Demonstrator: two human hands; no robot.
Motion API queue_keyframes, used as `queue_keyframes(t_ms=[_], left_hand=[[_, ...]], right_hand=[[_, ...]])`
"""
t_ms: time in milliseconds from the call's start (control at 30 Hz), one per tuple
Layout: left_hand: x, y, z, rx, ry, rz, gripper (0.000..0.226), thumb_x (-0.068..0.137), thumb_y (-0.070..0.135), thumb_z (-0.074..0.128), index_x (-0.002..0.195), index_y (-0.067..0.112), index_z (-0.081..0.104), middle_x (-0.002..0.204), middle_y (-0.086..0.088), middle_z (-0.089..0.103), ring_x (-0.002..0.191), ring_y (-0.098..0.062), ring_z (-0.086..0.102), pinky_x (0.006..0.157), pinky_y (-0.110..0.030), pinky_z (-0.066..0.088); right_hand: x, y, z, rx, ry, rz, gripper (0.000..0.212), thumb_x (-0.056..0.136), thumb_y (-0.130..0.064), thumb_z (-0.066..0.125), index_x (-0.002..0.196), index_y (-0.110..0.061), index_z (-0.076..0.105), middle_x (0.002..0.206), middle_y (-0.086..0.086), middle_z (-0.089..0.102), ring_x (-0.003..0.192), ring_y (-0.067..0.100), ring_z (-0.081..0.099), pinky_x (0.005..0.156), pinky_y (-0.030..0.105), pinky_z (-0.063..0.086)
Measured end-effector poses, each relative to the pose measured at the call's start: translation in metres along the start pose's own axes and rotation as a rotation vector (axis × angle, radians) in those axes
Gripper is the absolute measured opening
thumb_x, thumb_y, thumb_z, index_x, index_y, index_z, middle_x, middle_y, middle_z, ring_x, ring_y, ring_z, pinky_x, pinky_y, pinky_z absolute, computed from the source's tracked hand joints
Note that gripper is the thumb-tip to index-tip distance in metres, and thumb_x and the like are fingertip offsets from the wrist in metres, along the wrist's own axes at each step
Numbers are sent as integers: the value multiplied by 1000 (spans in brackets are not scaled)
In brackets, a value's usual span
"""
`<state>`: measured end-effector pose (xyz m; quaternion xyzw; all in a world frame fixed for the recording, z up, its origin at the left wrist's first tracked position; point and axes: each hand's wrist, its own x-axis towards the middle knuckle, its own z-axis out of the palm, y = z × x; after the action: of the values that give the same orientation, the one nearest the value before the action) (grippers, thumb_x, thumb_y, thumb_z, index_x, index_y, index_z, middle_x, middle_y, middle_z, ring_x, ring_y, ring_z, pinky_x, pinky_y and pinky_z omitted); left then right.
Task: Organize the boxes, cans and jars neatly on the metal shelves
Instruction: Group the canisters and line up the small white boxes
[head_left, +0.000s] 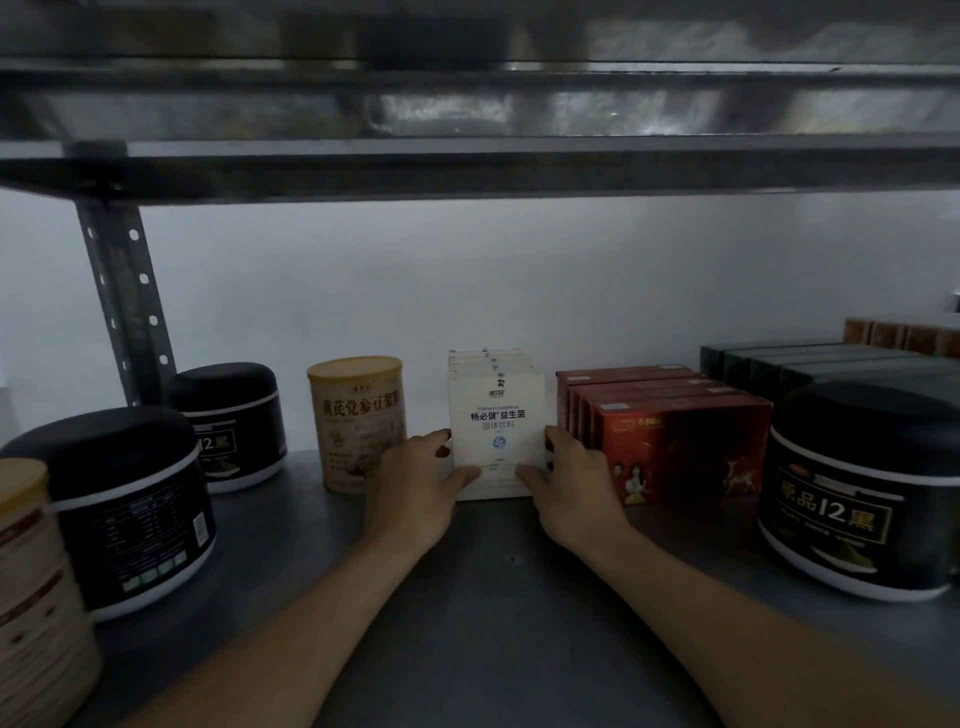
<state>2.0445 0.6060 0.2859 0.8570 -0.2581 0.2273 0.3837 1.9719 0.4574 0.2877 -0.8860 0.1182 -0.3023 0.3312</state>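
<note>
From the head camera, the metal shelf (467, 597) ran wide under a second shelf (467, 166) close overhead, with a perforated upright post (124, 291) at the back left. In the middle stood a row of white boxes (493, 364), one behind another (too tightly packed to count past the first few). The left hand (421, 478) and the right hand (571, 478) clasped the front white box (496, 431) from either side, thumbs laid on its lower face and fingers curled along its edges. Just right of it sat the red boxes (675, 441), four or five on edge, touching one another. Farther right and back lay dark green boxes (810, 364), at least four, with brown boxes (904, 332) behind them. I counted three black jars, all lidded so their contents were hidden: one at the right front (862, 488) and two at the left (124, 499) (234, 421). There were two beige cans, both capped: one just left of the white row (358, 415), the other at the near left edge (36, 587).
</note>
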Motion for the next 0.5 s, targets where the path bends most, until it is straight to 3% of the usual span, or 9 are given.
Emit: queue_keyframes(t_ms=[233,500], left_hand=[[0,0,-1,0,-4,4,41,82,34,74,121,25,65,115,1,68,99,-14,62,84,-34,53],[-1,0,-1,-6,-18,-14,42,83,36,73,122,23,64,114,0,68,96,-15,63,84,-36,54]], right_hand=[[-1,-2,-2,-18,-6,4,42,93,-21,64,130,-7,49,127,15,60,111,28,60,94,36,51],[-3,-3,-4,-16,-5,17,37,93,-21,64,124,-5,53,124,15,61,108,28,61,90,31,50]])
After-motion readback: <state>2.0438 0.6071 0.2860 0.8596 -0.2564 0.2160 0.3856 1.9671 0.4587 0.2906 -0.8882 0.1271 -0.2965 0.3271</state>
